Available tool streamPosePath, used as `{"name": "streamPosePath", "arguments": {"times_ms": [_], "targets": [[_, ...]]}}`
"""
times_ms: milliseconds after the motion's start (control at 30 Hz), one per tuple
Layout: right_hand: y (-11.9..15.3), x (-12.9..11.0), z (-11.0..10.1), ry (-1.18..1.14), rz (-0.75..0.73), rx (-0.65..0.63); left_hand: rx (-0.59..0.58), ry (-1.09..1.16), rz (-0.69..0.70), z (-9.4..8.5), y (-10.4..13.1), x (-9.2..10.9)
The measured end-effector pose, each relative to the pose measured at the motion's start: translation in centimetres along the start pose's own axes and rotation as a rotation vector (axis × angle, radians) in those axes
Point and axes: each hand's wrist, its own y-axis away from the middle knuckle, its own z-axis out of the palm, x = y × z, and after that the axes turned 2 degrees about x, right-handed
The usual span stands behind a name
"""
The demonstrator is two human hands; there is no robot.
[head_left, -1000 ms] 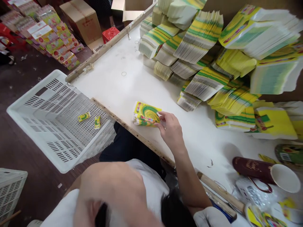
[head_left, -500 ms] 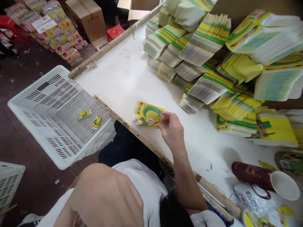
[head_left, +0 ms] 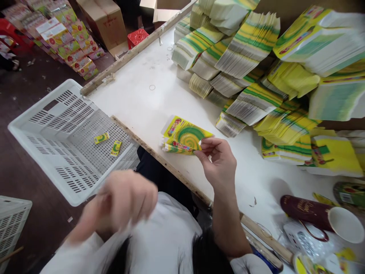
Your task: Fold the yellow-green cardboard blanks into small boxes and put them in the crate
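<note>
Between the thumb and fingers of my right hand (head_left: 219, 163) is the right end of a folding carton (head_left: 185, 135), yellow with a green swirl. Its far left end gapes a little, and it is held just over the white tabletop, near the wooden edge. My left hand (head_left: 128, 199) is raised in front of my chest, to the left of the carton and apart from it. Motion smears its fingers, which look curled; whether anything is in them cannot be seen.
A white plastic crate (head_left: 42, 152) on the left holds two small yellow boxes (head_left: 115, 148). Stacked flat cartons (head_left: 248, 49) rise along the table's far right. A maroon mug (head_left: 305, 209) lies at the right front. Wooden strips (head_left: 159, 158) border the table.
My left hand has dropped away from close to the camera and moved forward. The carton in my right hand has shifted slightly right and lifted, its printed face turned more towards me.
</note>
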Motion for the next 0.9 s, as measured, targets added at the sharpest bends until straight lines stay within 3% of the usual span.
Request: {"name": "streamPosePath", "arguments": {"times_ms": [133, 233, 333, 467, 567, 700, 900], "targets": [[1.2, -2.0, 0.7, -0.153, 0.038, -0.11, 0.274, -0.219, -0.125, 1.6, -0.9, -3.7], [2.3, -2.2, 1.9, -0.195, 0.055, -0.197, 0.314, -0.067, -0.099, 3.1, -1.9, -5.5], [3.4, -1.9, 3.0, -0.131, 0.005, -0.2, 0.407, 0.135, -0.003, 4.4, -3.1, -5.9], [4.0, -1.9, 3.0, -0.21, -0.053, -0.302, 0.591, 0.145, 0.088, 4.8, -4.3, -5.7], [3.9, -2.1, 2.7, -0.269, -0.066, -0.427, 0.599, 0.058, 0.116, 4.8, -4.5, -5.5], [4.1, -2.2, 3.4, -0.193, -0.057, -0.407, 0.54, -0.057, 0.151, 5.2, -4.3, -5.2], [4.6, -2.3, 5.0, -0.383, 0.13, -0.455, 0.654, -0.049, 0.22, 5.7, -4.9, -5.5]]}}
